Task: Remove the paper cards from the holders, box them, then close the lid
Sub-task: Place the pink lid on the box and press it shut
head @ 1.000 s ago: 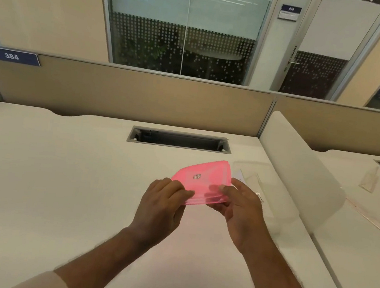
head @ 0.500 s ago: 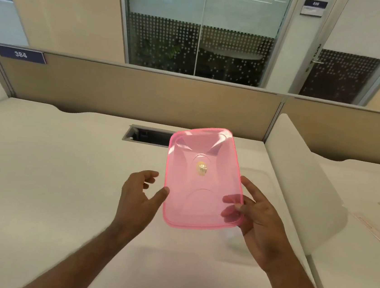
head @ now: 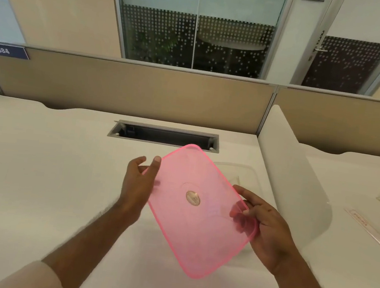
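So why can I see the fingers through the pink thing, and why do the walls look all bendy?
In the head view, the pink lid is see-through plastic, so the right hand fingers behind it show as dark smudges; the left hand touches its edge. The wide-angle lens curves the desk partition and tilts the window frames. The desk number sign looks slightly blurred.

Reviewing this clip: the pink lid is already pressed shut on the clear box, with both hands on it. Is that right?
Not quite. The head view shows the pink lid held up in the air, tilted, off the clear box on the desk behind it. Both hands are on it: right hand gripping its edge, left hand touching the other side.
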`<state>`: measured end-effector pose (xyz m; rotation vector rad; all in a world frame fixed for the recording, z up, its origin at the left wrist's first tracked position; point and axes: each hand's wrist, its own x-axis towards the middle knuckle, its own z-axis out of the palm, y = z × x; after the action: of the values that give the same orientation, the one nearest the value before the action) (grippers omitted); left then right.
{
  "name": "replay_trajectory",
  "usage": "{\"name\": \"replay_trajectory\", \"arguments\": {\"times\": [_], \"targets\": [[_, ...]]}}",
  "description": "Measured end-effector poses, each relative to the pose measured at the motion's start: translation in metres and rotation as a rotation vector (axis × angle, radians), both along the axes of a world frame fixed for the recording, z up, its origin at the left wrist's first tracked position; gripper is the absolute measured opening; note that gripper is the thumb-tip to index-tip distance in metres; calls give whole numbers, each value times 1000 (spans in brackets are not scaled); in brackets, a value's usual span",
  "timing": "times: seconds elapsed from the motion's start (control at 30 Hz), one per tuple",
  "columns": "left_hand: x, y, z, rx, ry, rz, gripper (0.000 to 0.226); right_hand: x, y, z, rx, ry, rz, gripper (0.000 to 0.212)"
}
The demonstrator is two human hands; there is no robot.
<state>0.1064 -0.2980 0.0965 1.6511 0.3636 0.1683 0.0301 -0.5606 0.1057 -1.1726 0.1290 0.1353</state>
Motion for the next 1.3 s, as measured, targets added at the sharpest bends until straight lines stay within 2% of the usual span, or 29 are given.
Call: {"name": "replay_trajectory", "arguments": {"times": [0.17, 0.3, 0.4, 0.53, 0.67, 0.77, 0.9, 1.07, 1.3], "targets": [[-21, -59, -19, -177, 30, -78, 41, 0, -10, -15, 185, 11, -144, 51], [-32, -93, -28, -211, 50, -12, 31, -1, -20, -23, 166, 15, -220, 47], [-26, -103, -27, -197, 39, -21, 31, 1, -31, -25, 0, 35, -272, 39], [-9, -114, -28, -78, 44, -148, 35, 14, -45, -25, -249, 96, -344, 17], [7, -128, -36, 52, 26, -149, 19, 27, -46, -35, -581, 77, -439, 24], [18, -137, -43, 229, -12, -158, 30, 28, -42, -48, -839, -3, -528, 27], [29, -142, -56, 459, -37, -149, 39, 30, -38, -60, -1068, -12, -540, 33], [36, -144, -68, 556, 22, -104, 37, 37, -38, -67, -1210, -28, -565, 31], [41, -148, -70, 398, 154, -111, 42, 45, -43, -73, -1264, -23, -548, 25]]}}
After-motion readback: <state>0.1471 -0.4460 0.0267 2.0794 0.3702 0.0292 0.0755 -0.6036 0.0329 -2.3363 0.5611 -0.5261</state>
